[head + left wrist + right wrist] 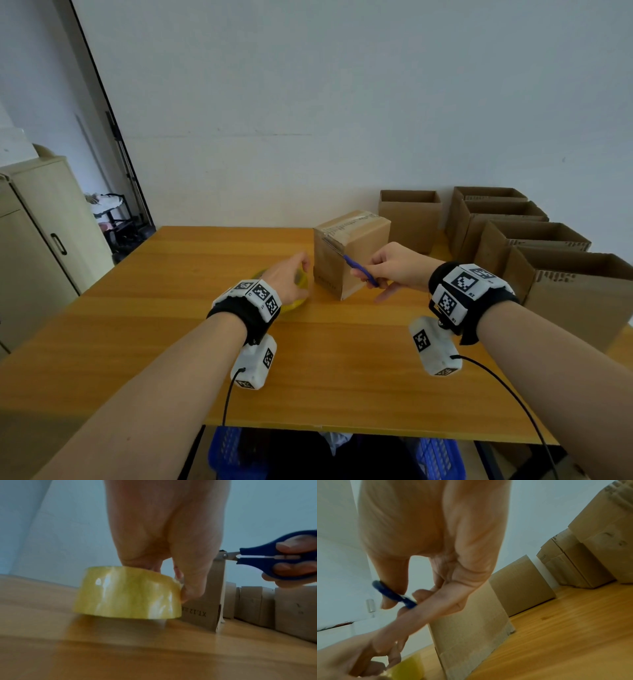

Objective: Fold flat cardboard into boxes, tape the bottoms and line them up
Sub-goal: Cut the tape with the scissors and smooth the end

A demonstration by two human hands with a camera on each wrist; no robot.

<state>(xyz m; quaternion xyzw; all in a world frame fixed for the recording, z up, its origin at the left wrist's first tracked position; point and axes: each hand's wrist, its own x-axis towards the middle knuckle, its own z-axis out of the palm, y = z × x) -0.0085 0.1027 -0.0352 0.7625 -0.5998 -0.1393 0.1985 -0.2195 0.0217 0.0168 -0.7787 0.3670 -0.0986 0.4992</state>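
A folded cardboard box (pixel 349 251) stands upside down mid-table with clear tape along its top seam. My left hand (pixel 289 279) grips a yellowish roll of tape (pixel 126 595) that lies flat on the wooden table (pixel 171 325) just left of the box (pixel 205 608). My right hand (pixel 394 265) holds blue-handled scissors (pixel 359 269), thumb and fingers through the loops; the blades reach the box's upper near corner. In the left wrist view the scissors (pixel 267 559) look closed at that corner. In the right wrist view the blue handle (pixel 392 595) sits on my thumb beside the box (pixel 471 635).
Several finished open-topped boxes (pixel 534 240) stand in a row along the table's right side, with one more (pixel 411 216) behind the taped box. A cabinet (pixel 44 240) stands at the left. Blue crates (pixel 233 455) sit under the table's front edge.
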